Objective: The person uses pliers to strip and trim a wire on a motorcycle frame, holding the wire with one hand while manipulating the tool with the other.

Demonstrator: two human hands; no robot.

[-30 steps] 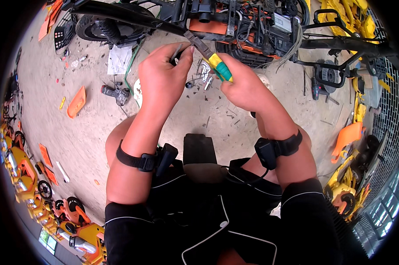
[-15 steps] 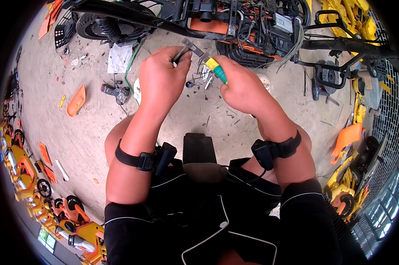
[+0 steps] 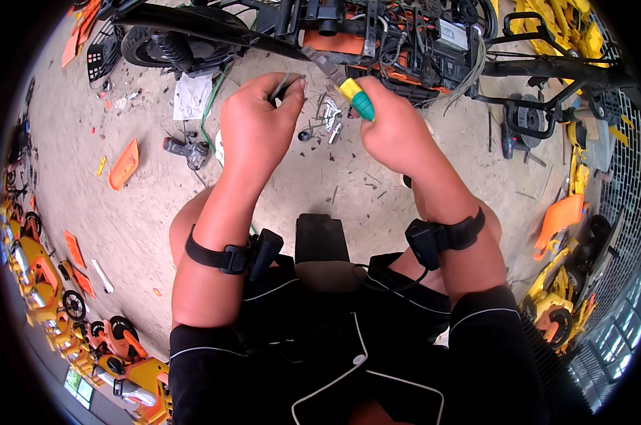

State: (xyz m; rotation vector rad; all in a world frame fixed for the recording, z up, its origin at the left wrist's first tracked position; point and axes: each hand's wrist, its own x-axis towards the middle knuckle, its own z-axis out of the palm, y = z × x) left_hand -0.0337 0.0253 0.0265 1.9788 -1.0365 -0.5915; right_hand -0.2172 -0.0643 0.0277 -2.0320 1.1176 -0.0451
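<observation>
My right hand [image 3: 395,127] is closed round the yellow-and-green handle of a flat-bladed hand tool [image 3: 361,103]. Its grey metal blade points up and left, toward the machine frame; whether it is a knife or a scraper I cannot tell. To the left, my left hand [image 3: 260,127] pinches a thin dark strip [image 3: 288,83] between thumb and forefinger. A small gap separates the blade from the strip. Beyond both hands lies the partly stripped machine [image 3: 327,35], with a black frame, orange panels and exposed cables.
Small silvery metal parts [image 3: 332,117] and scraps litter the concrete floor below my hands. A cordless drill [image 3: 187,150] and an orange panel [image 3: 125,164] lie to the left. Another power tool [image 3: 508,131] is at the right. Yellow parts [image 3: 554,32] are piled at the far right.
My right hand has moved slightly right, carrying the tool and its blade away from my left fingers. My left hand has barely shifted and still pinches the strip.
</observation>
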